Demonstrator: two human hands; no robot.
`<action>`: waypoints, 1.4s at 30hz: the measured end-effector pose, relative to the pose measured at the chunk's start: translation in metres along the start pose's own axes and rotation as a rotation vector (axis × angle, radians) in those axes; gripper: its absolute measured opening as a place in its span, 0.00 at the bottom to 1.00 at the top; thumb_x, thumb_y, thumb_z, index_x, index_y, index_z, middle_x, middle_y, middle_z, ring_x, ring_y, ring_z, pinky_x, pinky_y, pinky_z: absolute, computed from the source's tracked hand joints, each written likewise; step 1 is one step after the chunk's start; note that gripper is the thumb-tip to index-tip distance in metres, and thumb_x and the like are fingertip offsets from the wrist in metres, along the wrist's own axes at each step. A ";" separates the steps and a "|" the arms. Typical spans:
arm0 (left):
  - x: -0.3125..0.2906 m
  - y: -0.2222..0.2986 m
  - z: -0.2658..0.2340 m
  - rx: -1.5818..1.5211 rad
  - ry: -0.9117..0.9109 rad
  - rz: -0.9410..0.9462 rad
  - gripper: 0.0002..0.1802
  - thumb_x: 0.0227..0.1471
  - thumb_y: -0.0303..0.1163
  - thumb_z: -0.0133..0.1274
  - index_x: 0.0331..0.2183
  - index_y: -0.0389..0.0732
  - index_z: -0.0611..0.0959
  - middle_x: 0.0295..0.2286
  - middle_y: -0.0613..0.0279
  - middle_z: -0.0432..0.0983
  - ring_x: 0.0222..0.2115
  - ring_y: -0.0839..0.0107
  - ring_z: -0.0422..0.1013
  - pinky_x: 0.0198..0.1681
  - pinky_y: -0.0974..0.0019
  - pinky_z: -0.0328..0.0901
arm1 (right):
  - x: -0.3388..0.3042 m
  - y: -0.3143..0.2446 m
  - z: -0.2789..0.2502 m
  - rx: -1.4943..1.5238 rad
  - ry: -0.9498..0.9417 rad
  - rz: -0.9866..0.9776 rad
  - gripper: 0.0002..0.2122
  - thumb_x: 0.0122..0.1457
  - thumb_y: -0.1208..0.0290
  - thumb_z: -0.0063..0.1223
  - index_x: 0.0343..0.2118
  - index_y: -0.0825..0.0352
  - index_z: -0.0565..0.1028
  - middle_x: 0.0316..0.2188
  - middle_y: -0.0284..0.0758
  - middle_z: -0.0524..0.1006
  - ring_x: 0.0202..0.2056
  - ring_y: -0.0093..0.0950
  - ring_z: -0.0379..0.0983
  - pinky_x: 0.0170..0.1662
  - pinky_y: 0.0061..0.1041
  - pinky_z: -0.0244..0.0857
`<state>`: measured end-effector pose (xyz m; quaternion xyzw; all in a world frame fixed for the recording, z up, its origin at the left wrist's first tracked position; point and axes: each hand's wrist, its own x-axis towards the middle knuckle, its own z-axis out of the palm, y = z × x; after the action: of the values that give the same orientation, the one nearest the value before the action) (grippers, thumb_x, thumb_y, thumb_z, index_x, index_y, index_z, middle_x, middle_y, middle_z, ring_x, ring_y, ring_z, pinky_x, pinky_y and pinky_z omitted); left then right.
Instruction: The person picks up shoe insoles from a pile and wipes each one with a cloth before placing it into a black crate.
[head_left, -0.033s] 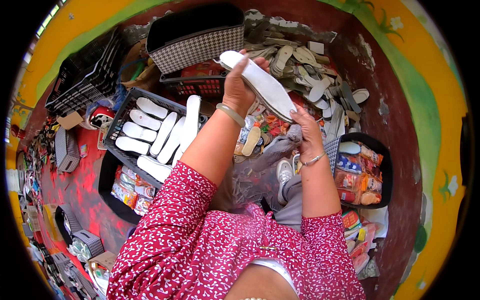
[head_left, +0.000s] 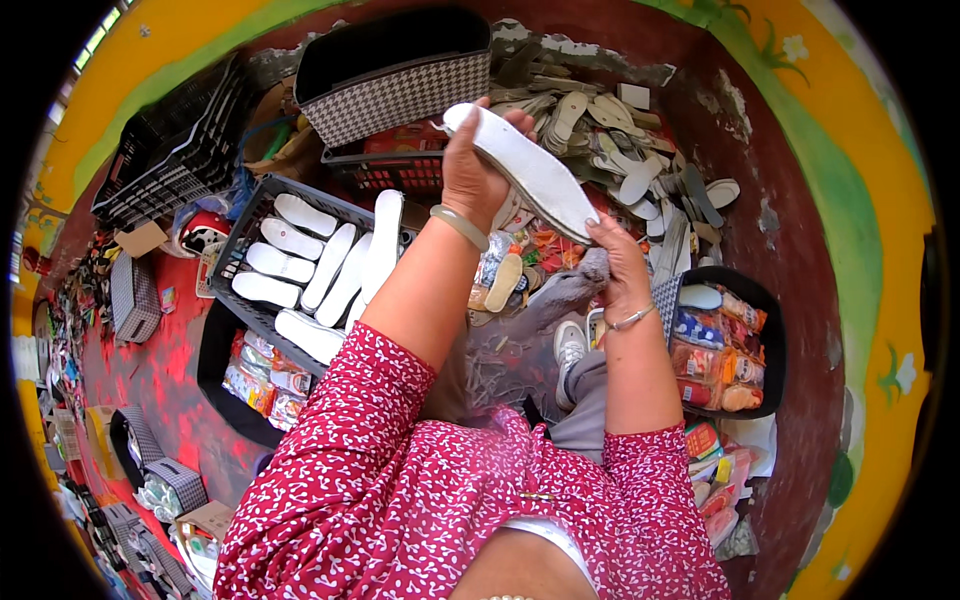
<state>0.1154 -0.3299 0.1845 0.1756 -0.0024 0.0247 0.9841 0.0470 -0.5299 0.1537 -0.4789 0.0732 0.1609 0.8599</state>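
A long white shoe insole (head_left: 535, 172) is held up in front of me, slanting down from upper left to lower right. My left hand (head_left: 474, 170) grips its far end, thumb on top and fingers underneath. My right hand (head_left: 618, 252) pinches the near end between thumb and fingers. Against the right palm is a bunched grey cloth (head_left: 575, 288), which trails down to the left; how it is held is partly hidden. Left of my left forearm, a dark plastic crate (head_left: 262, 205) contains several white insoles (head_left: 330, 265) laid flat.
Loose insoles (head_left: 625, 150) lie piled against the far wall. A houndstooth bin (head_left: 405, 95) stands on a black crate at the back. Stacked black crates (head_left: 175, 140) are at far left. Bins of packaged goods (head_left: 715, 350) flank me. Scraps litter the floor near my shoe (head_left: 571, 350).
The insole has tilted slightly, with more of its white face and less of its side edge showing. Both hands keep their grip.
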 end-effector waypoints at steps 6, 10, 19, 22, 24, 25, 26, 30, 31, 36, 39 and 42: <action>0.008 0.027 -0.011 -0.173 0.036 -0.030 0.26 0.58 0.49 0.34 0.47 0.37 0.68 0.42 0.43 0.67 0.45 0.50 0.65 0.53 0.43 0.55 | -0.012 -0.022 0.025 0.124 0.134 -0.130 0.16 0.54 0.75 0.49 0.46 0.70 0.68 0.34 0.34 0.75 0.28 0.23 0.71 0.32 0.20 0.67; 0.011 0.019 -0.013 -0.115 0.040 -0.061 0.20 0.58 0.38 0.35 0.45 0.35 0.70 0.39 0.44 0.70 0.43 0.50 0.65 0.50 0.48 0.59 | -0.004 -0.013 0.020 0.117 0.158 -0.226 0.15 0.58 0.70 0.45 0.46 0.70 0.68 0.38 0.36 0.74 0.36 0.25 0.71 0.38 0.23 0.67; 0.009 0.019 -0.011 0.035 0.014 -0.081 0.22 0.49 0.28 0.45 0.48 0.34 0.67 0.43 0.41 0.68 0.47 0.49 0.65 0.53 0.45 0.57 | -0.004 -0.014 0.021 -0.002 0.218 -0.260 0.15 0.62 0.66 0.39 0.47 0.70 0.69 0.40 0.37 0.73 0.29 0.22 0.71 0.28 0.19 0.67; 0.007 0.017 -0.012 0.154 -0.024 -0.046 0.23 0.44 0.19 0.43 0.46 0.35 0.67 0.39 0.43 0.71 0.45 0.49 0.66 0.52 0.48 0.59 | 0.000 -0.012 0.014 -0.034 0.178 -0.287 0.17 0.62 0.68 0.39 0.50 0.71 0.65 0.42 0.38 0.72 0.32 0.23 0.71 0.32 0.20 0.68; 0.007 0.015 -0.012 0.162 -0.018 -0.039 0.26 0.42 0.17 0.45 0.48 0.35 0.66 0.42 0.42 0.69 0.47 0.48 0.65 0.53 0.45 0.58 | 0.000 -0.012 0.004 -0.088 0.146 -0.273 0.18 0.61 0.70 0.39 0.52 0.73 0.63 0.42 0.39 0.72 0.33 0.24 0.71 0.32 0.19 0.68; 0.007 0.015 -0.012 0.167 -0.015 -0.034 0.28 0.41 0.17 0.46 0.49 0.34 0.66 0.43 0.42 0.68 0.48 0.48 0.64 0.53 0.44 0.57 | 0.002 -0.012 0.002 -0.104 0.146 -0.280 0.18 0.60 0.71 0.40 0.52 0.73 0.63 0.42 0.40 0.72 0.34 0.24 0.71 0.32 0.19 0.68; 0.007 0.015 -0.012 0.131 -0.017 -0.031 0.27 0.41 0.16 0.44 0.48 0.35 0.66 0.42 0.42 0.68 0.47 0.48 0.64 0.53 0.45 0.58 | 0.003 -0.012 0.000 -0.121 0.146 -0.287 0.18 0.60 0.72 0.40 0.52 0.74 0.63 0.42 0.41 0.72 0.34 0.24 0.71 0.33 0.19 0.68; 0.006 0.020 -0.012 -0.060 -0.004 -0.025 0.25 0.40 0.16 0.41 0.45 0.35 0.67 0.42 0.42 0.68 0.46 0.48 0.65 0.54 0.45 0.58 | -0.009 -0.026 0.013 0.022 0.063 -0.115 0.19 0.57 0.75 0.42 0.51 0.75 0.63 0.41 0.43 0.72 0.33 0.24 0.73 0.29 0.19 0.69; 0.006 0.019 -0.009 -0.122 -0.001 -0.034 0.25 0.40 0.16 0.41 0.45 0.35 0.66 0.43 0.42 0.68 0.47 0.48 0.65 0.54 0.45 0.57 | -0.009 -0.026 0.005 0.023 -0.016 -0.069 0.18 0.57 0.76 0.43 0.51 0.75 0.63 0.41 0.43 0.73 0.32 0.25 0.74 0.28 0.19 0.70; 0.007 0.015 -0.014 -0.189 -0.109 -0.058 0.27 0.40 0.21 0.48 0.47 0.37 0.65 0.44 0.44 0.68 0.48 0.48 0.64 0.54 0.48 0.57 | -0.008 -0.016 0.015 0.111 -0.102 -0.025 0.18 0.56 0.75 0.45 0.50 0.73 0.64 0.37 0.42 0.75 0.27 0.26 0.76 0.23 0.17 0.70; -0.006 -0.005 -0.002 0.026 -0.148 -0.169 0.28 0.41 0.23 0.48 0.48 0.38 0.64 0.42 0.44 0.69 0.46 0.48 0.65 0.53 0.49 0.58 | -0.009 -0.005 0.027 0.129 -0.144 -0.014 0.17 0.58 0.73 0.45 0.49 0.71 0.64 0.36 0.40 0.75 0.28 0.27 0.77 0.21 0.17 0.69; -0.006 -0.010 0.002 0.080 -0.137 -0.195 0.25 0.45 0.24 0.44 0.49 0.38 0.64 0.40 0.43 0.70 0.44 0.49 0.67 0.50 0.48 0.61 | -0.008 -0.002 0.029 0.099 -0.168 -0.033 0.17 0.59 0.66 0.47 0.48 0.70 0.65 0.34 0.41 0.76 0.28 0.27 0.77 0.20 0.16 0.65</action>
<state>0.1098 -0.3400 0.1830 0.2152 -0.0513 -0.0833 0.9717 0.0399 -0.5077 0.1730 -0.4218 0.0009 0.1827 0.8881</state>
